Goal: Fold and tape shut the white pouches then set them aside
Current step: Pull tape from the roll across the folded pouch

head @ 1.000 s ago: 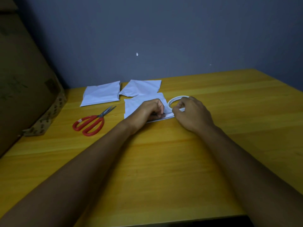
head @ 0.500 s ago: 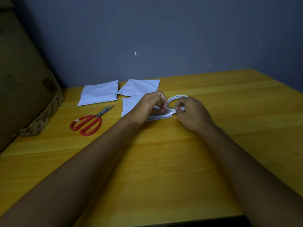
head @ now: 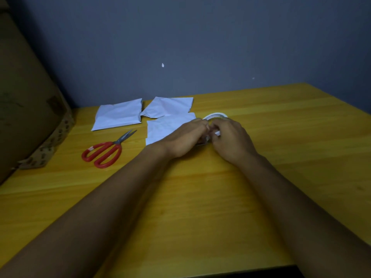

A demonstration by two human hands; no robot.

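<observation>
Both hands meet over the right edge of the nearest white pouch (head: 168,127), which lies flat on the yellow wooden desk (head: 200,197). The left hand (head: 186,139) rests on that pouch with its fingers curled, their tips pinching something small at the pouch's edge; whether that is the pouch fold or a strip of tape cannot be told, since the knuckles hide it. The right hand (head: 230,139) has its fingers bent inward against the left fingertips, pinching a small white piece, apparently the end of the tape. So each grip is closed on something at the spot where the two hands touch.

Just beyond the grip, touching the far side of the fingers, lies the roll of white tape (head: 214,116), flat on the desk and partly hidden by the hands. Beyond the grip and to its left lie two more white pouches: the middle pouch (head: 170,107), overlapped by the top edge of the near one, and the left pouch (head: 118,116), just beside it. Left of the grip, nearer than those pouches, red-handled scissors (head: 106,152) lie closed, blades pointing toward the pouches. Far left of the grip stands a large cardboard box (head: 26,109) against the grey wall (head: 200,47).
</observation>
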